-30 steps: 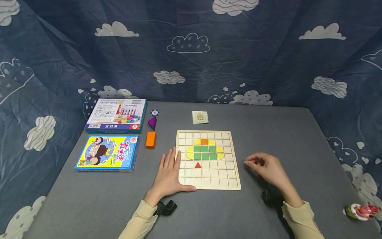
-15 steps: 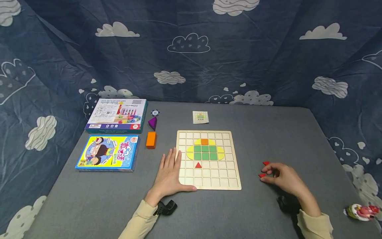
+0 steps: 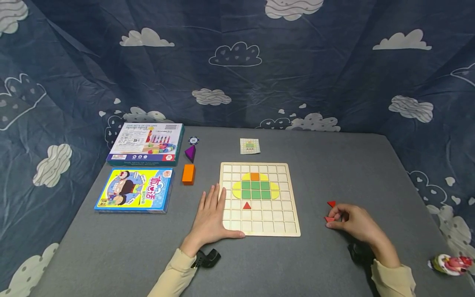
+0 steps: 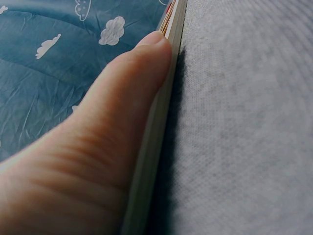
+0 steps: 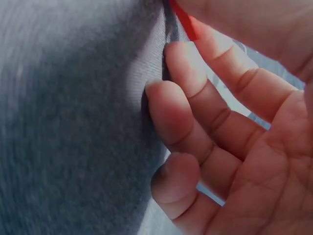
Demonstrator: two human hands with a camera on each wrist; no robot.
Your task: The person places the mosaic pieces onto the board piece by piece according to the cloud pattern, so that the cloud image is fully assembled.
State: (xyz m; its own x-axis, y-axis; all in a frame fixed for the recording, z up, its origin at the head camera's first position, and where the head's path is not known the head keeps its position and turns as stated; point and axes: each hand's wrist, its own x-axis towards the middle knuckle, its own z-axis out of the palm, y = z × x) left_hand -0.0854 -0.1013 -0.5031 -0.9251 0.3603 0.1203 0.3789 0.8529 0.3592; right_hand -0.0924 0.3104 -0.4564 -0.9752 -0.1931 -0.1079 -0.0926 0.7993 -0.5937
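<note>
My left hand rests with straight, spread fingers over the left edge of a wooden grid board, the thumb along its near edge. In the left wrist view the thumb lies against the board's side. Green squares, yellow rounded pieces, an orange square and one red triangle sit on the board. Right of it, my right hand pinches a small red triangle piece between thumb and index finger. Another red triangle lies just beyond the fingertips.
Behind the board is a small pattern card. On the left stand two boxes, one white and teal, one yellow and blue. Beside them are an orange block, a purple pyramid and a chip. A figurine stands far right.
My right hand has moved right and nearer, away from the board, and now pinches a red triangle. The two red triangles on that side have come into view. The left hand stays still.
</note>
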